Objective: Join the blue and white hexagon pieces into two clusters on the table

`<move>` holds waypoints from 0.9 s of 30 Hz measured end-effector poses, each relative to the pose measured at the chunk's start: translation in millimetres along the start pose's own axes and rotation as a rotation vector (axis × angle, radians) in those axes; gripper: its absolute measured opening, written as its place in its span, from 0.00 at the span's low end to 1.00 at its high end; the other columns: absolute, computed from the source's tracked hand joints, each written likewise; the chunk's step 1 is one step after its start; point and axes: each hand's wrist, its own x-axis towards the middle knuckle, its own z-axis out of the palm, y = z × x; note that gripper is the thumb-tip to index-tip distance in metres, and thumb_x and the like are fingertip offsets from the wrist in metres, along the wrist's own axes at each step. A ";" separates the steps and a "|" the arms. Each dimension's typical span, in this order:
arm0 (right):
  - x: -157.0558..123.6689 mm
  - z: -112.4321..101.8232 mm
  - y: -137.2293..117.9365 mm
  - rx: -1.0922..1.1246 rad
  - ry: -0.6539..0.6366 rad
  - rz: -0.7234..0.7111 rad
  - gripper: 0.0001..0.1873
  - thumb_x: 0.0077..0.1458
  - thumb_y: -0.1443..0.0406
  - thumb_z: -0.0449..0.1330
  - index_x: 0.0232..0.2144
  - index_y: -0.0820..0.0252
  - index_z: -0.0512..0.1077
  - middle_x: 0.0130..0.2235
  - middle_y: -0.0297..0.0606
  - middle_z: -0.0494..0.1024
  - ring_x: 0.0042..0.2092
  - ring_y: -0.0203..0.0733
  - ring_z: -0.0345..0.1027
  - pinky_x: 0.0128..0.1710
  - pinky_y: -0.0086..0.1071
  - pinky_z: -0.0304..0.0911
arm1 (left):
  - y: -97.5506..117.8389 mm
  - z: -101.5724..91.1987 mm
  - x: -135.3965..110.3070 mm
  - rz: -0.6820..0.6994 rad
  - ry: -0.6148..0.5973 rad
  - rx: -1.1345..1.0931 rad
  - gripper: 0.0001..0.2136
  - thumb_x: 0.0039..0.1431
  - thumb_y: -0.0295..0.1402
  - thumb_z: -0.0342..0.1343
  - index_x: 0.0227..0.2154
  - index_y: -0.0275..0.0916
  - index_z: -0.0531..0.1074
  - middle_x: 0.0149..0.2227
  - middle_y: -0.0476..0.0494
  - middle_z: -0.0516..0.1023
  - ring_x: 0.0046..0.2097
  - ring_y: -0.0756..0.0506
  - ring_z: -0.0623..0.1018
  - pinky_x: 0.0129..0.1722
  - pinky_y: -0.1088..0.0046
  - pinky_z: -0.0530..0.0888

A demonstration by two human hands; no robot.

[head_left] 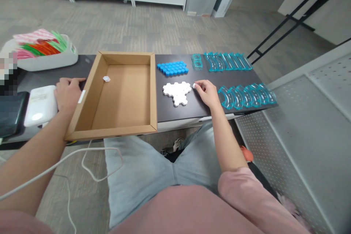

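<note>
My right hand (206, 91) pinches a small white hexagonal piece (194, 85) between thumb and fingers. Just left of it lies a flat cluster of white hexagonal pieces (178, 92), set edge to edge on the dark table. Behind that cluster is a block of blue hexagonal pieces (172, 68), packed in rows. My left hand (68, 93) rests against the outer left side of an open cardboard box (153, 95), holding nothing visible, its index finger stretched toward the box and other fingers partly hidden. Inside the box, near its left wall, sits one white piece (106, 79).
Clear teal curved plastic parts stand in a back row (227, 61) and a front row (246, 96) at the right. A smaller teal part (196, 61) is beside them. At left are a white bin (49, 62) of colourful items and a white device (41, 105). A white cable (63, 164) crosses my lap.
</note>
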 end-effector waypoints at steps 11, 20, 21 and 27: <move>0.4 -1.1 -1.8 0.013 -0.079 -0.048 0.16 0.74 0.53 0.68 0.52 0.52 0.91 0.45 0.42 0.87 0.36 0.46 0.70 0.49 0.45 0.74 | -4.7 2.1 3.9 0.025 0.024 0.012 0.37 0.74 0.43 0.42 0.76 0.32 0.78 0.72 0.17 0.73 0.70 0.22 0.74 0.75 0.38 0.72; 1.2 -2.6 -5.0 0.003 -0.113 -0.064 0.14 0.74 0.55 0.69 0.53 0.51 0.91 0.44 0.41 0.85 0.35 0.45 0.68 0.46 0.42 0.72 | 2.8 -2.4 -2.2 0.003 0.020 0.026 0.35 0.75 0.40 0.43 0.77 0.34 0.78 0.73 0.19 0.73 0.73 0.23 0.73 0.76 0.39 0.73; 1.4 -2.7 -5.3 0.000 -0.115 -0.065 0.14 0.74 0.55 0.69 0.53 0.51 0.92 0.43 0.41 0.85 0.35 0.45 0.67 0.45 0.42 0.71 | 2.3 -1.5 -1.7 0.002 0.027 0.021 0.34 0.75 0.40 0.44 0.76 0.35 0.78 0.73 0.20 0.73 0.72 0.23 0.73 0.75 0.39 0.73; 2.2 -3.2 -6.1 -0.009 -0.120 -0.061 0.14 0.73 0.55 0.69 0.53 0.51 0.91 0.43 0.40 0.84 0.35 0.45 0.67 0.45 0.42 0.71 | -0.2 1.2 -0.9 0.013 0.027 0.031 0.34 0.73 0.39 0.46 0.77 0.35 0.77 0.73 0.21 0.73 0.72 0.24 0.72 0.75 0.41 0.72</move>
